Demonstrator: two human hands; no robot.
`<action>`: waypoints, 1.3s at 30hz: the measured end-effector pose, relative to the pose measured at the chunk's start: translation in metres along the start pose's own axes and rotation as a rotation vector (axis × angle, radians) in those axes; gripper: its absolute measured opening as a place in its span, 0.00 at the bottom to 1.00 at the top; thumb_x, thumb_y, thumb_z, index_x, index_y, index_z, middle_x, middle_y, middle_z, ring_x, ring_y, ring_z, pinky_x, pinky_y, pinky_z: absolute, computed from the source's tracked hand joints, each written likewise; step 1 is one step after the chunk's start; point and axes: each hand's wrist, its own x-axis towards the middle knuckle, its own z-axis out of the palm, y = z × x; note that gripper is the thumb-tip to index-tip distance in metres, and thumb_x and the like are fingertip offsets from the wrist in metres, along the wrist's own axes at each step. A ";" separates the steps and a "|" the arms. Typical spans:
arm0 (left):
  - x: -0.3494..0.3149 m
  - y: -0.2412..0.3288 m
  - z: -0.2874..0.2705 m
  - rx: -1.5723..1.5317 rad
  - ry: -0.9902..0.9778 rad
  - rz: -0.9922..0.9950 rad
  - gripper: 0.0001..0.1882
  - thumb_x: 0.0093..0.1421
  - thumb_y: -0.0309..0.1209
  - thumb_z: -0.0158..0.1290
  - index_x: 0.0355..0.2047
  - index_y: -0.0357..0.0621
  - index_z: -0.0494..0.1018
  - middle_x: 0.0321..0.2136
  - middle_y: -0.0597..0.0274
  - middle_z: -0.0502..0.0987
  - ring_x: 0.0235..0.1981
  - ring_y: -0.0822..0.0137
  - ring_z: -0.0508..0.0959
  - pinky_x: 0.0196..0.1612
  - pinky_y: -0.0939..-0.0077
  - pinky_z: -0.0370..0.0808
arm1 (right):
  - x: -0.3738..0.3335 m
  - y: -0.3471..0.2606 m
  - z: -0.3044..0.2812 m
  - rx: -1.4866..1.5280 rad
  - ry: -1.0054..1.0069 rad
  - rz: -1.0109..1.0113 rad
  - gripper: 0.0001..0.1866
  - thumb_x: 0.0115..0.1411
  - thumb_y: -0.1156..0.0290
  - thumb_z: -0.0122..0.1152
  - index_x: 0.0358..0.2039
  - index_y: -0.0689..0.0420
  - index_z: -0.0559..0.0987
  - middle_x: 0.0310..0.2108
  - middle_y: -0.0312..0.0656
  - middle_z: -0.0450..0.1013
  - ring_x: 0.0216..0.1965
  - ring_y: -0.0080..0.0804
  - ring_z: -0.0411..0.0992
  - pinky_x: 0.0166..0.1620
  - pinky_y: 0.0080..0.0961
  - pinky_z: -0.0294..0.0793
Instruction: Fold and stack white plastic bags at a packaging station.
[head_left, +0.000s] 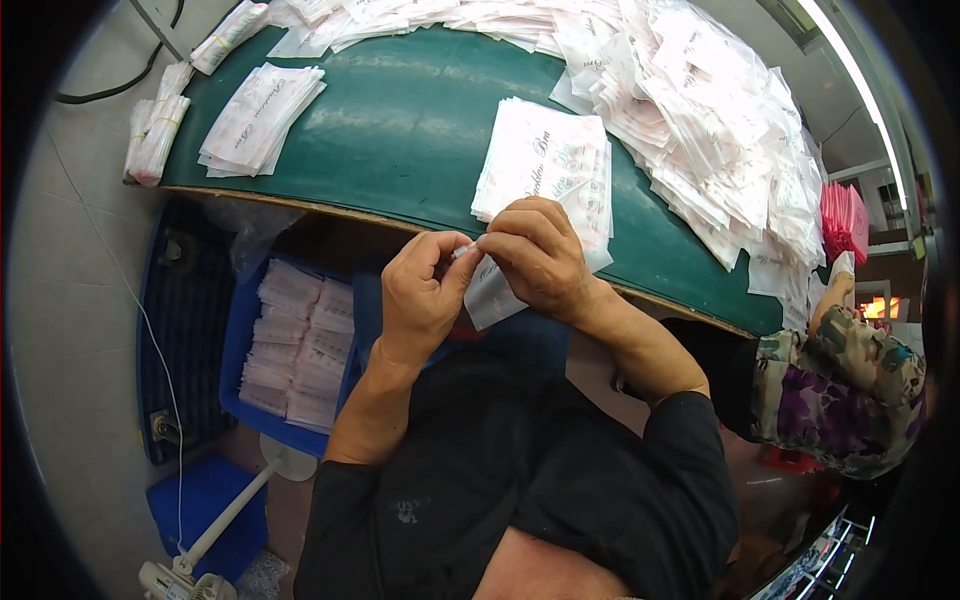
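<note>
Just off the near edge of the green table, both hands meet in front of my body. My left hand is closed, thumb and forefinger pinching a small whitish piece whose kind I cannot make out. My right hand is closed too, its fingertips at the same piece. A frosted plastic bag hangs at a slant below the right fingers and seems gripped by them; the fingers hide its upper part. Behind the right hand lies a stack of printed frosted bags.
A second bag stack lies at the left, beside banded bundles. A large heap of bags covers the far right. Below stand a blue crate of packed bags and a fan. Another person's patterned sleeve is at the right.
</note>
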 end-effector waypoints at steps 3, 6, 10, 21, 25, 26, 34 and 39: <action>-0.001 -0.003 0.003 -0.010 -0.003 -0.020 0.08 0.63 0.27 0.66 0.37 0.36 0.80 0.28 0.58 0.80 0.24 0.69 0.78 0.29 0.75 0.75 | -0.002 0.000 -0.001 0.009 0.004 -0.006 0.17 0.48 0.84 0.71 0.39 0.59 0.81 0.38 0.41 0.75 0.41 0.42 0.76 0.47 0.37 0.76; -0.003 -0.004 0.006 -0.033 -0.007 -0.041 0.08 0.63 0.27 0.66 0.37 0.36 0.80 0.28 0.58 0.80 0.25 0.69 0.78 0.29 0.75 0.75 | -0.004 0.003 0.000 -0.004 0.005 0.001 0.13 0.52 0.81 0.68 0.39 0.57 0.81 0.39 0.40 0.74 0.42 0.40 0.76 0.47 0.37 0.75; -0.004 -0.006 0.009 -0.029 -0.019 -0.039 0.08 0.66 0.29 0.65 0.38 0.35 0.80 0.29 0.67 0.79 0.27 0.80 0.74 0.31 0.83 0.72 | -0.007 0.004 0.001 0.002 0.004 0.024 0.13 0.52 0.81 0.68 0.38 0.56 0.81 0.38 0.40 0.74 0.43 0.40 0.76 0.47 0.36 0.75; -0.003 -0.004 -0.018 -0.163 0.015 -0.038 0.06 0.68 0.25 0.62 0.39 0.36 0.77 0.30 0.72 0.76 0.28 0.82 0.70 0.33 0.89 0.68 | -0.018 0.019 -0.032 -0.291 -0.760 0.259 0.08 0.55 0.72 0.69 0.34 0.54 0.77 0.43 0.41 0.73 0.48 0.41 0.72 0.54 0.39 0.67; 0.000 0.000 -0.027 -0.099 -0.044 0.021 0.07 0.67 0.26 0.64 0.39 0.36 0.78 0.30 0.72 0.76 0.29 0.82 0.72 0.33 0.87 0.68 | 0.003 -0.003 -0.043 -0.120 -0.223 0.127 0.15 0.49 0.77 0.75 0.37 0.54 0.79 0.38 0.38 0.74 0.38 0.39 0.73 0.44 0.36 0.72; -0.001 0.002 -0.025 -0.106 -0.052 0.012 0.07 0.67 0.26 0.64 0.39 0.36 0.78 0.30 0.71 0.76 0.29 0.81 0.72 0.32 0.87 0.69 | 0.008 -0.008 -0.040 -0.121 -0.222 0.128 0.15 0.49 0.77 0.75 0.37 0.54 0.79 0.38 0.38 0.74 0.38 0.39 0.73 0.44 0.36 0.72; -0.004 0.011 -0.024 -0.080 -0.066 0.062 0.07 0.66 0.26 0.64 0.37 0.36 0.78 0.30 0.69 0.76 0.28 0.80 0.73 0.32 0.85 0.70 | 0.013 -0.022 -0.021 -0.114 -0.053 0.002 0.20 0.47 0.78 0.76 0.41 0.53 0.81 0.37 0.37 0.74 0.36 0.36 0.73 0.41 0.33 0.71; -0.009 0.010 -0.025 -0.087 -0.043 0.025 0.07 0.62 0.27 0.66 0.35 0.38 0.79 0.27 0.61 0.79 0.25 0.71 0.77 0.29 0.76 0.73 | 0.015 -0.029 -0.015 -0.108 -0.053 0.012 0.18 0.48 0.80 0.75 0.40 0.54 0.81 0.38 0.37 0.74 0.36 0.36 0.73 0.41 0.34 0.71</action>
